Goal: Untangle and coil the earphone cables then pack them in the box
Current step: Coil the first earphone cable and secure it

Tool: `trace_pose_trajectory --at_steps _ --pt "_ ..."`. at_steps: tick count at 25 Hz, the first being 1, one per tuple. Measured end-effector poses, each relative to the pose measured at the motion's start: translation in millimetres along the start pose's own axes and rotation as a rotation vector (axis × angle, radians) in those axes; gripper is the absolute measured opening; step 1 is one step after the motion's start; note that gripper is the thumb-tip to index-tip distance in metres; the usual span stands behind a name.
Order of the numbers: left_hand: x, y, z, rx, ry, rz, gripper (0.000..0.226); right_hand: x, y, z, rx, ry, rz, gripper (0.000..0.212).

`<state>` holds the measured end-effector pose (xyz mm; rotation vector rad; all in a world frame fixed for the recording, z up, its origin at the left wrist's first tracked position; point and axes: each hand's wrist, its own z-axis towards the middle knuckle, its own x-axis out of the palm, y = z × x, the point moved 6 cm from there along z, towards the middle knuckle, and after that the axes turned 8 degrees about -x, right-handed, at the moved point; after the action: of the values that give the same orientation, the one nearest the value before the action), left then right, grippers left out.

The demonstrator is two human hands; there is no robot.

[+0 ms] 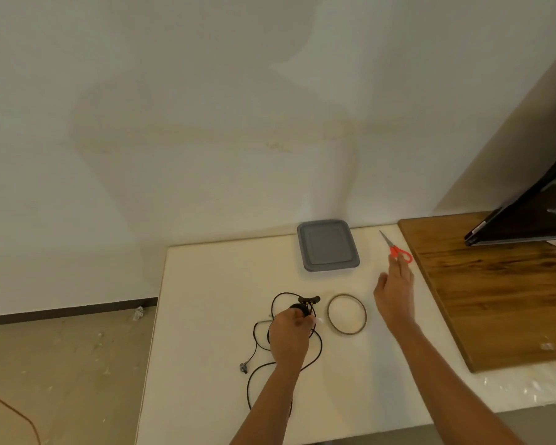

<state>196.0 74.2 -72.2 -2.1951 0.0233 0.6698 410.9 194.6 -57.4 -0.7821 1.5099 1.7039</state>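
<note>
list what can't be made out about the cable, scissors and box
1. Head view: the left hand grips the earphone cable, hiding whether the part beneath is tangled.
2. Head view: the right hand overlaps the scissors handles; contact unclear.
3. Head view: the grey box shows only its top; contents hidden.

The cable [308, 299] is black, the box [327, 245] grey. The scissors [401, 254] have red handles. The table [206, 316] is white, the board [495, 300] brown with wood grain, the monitor [527, 213] black, the wall [206, 107] off-white with yellowish stains.
</note>
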Motion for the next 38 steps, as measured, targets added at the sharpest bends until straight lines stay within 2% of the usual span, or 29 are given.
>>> trace_pose_trajectory --at_steps 2,4,5,8,10,15,19,21,23,26,29,31,33,38 --pt "1 3 1 -0.019 0.014 -0.037 0.029 15 -18 25 0.004 0.164 -0.132 0.055" --pt "2 5 2 -0.038 0.037 -0.080 0.020 27 -29 29 0.016 0.294 -0.188 0.054" --pt "2 5 2 -0.044 0.049 -0.096 0.020 29 -31 24 0.022 0.292 -0.193 0.049" --pt "2 7 3 -0.050 0.065 -0.113 0.019 13 -17 -5 -0.029 0.075 -0.233 0.027" --pt "0 7 2 -0.057 0.062 -0.139 0.014 1 -9 -32 0.010 -0.008 -0.167 0.020" --pt "-4 6 2 -0.054 0.063 -0.188 0.018 -17 -21 -87 0.420 -0.011 0.212 0.045" --pt "-1 10 5 -0.070 0.085 -0.194 0.006 -25 -35 -126 0.487 0.041 0.074 0.020" --pt "1 10 5 -0.065 0.093 -0.181 0.009 -28 -37 -142 0.507 0.077 0.019 0.009" --pt "4 6 2 -0.051 0.115 -0.193 0.006 -28 -32 -156 0.427 0.169 -0.153 0.015" --pt "6 1 -3 -0.027 0.128 -0.183 0.007 -25 -11 -171 0.168 0.247 -0.434 0.025" --pt "8 -1 -5 -0.028 0.140 -0.190 0.015 -21 -2 -182 0.140 0.339 -0.562 0.034" --pt "11 0 -6 -0.037 0.156 -0.211 0.020 -21 -5 -184 0.128 0.304 -0.543 0.039" --pt "12 1 -7 -0.044 0.157 -0.215 0.017 -25 -8 -187 0.041 0.248 -0.540 0.043" --pt "17 4 -12 -0.077 0.189 -0.281 0.027 -18 -13 -196 -0.077 0.383 -0.476 0.057"
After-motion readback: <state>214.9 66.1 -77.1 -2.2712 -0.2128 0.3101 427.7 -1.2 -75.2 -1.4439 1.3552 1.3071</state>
